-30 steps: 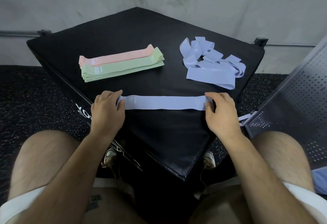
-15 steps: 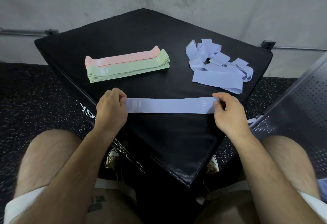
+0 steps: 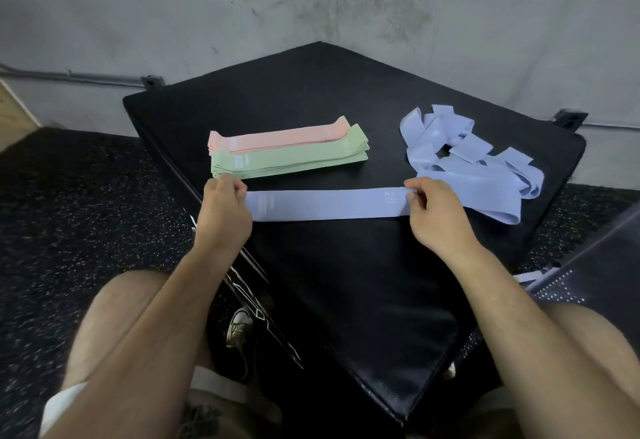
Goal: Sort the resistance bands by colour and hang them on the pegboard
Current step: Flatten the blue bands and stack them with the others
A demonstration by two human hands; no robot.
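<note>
Lavender band [image 3: 325, 204] stretched left-right between left hand [image 3: 225, 210] and right hand [image 3: 436, 211].

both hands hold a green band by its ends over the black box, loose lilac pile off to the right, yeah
Not quite. In the head view the band pinched at its ends by the left hand and right hand is lilac, not green; the green bands lie stacked further back. It is over the black box, with the loose lilac pile to the right.
</note>
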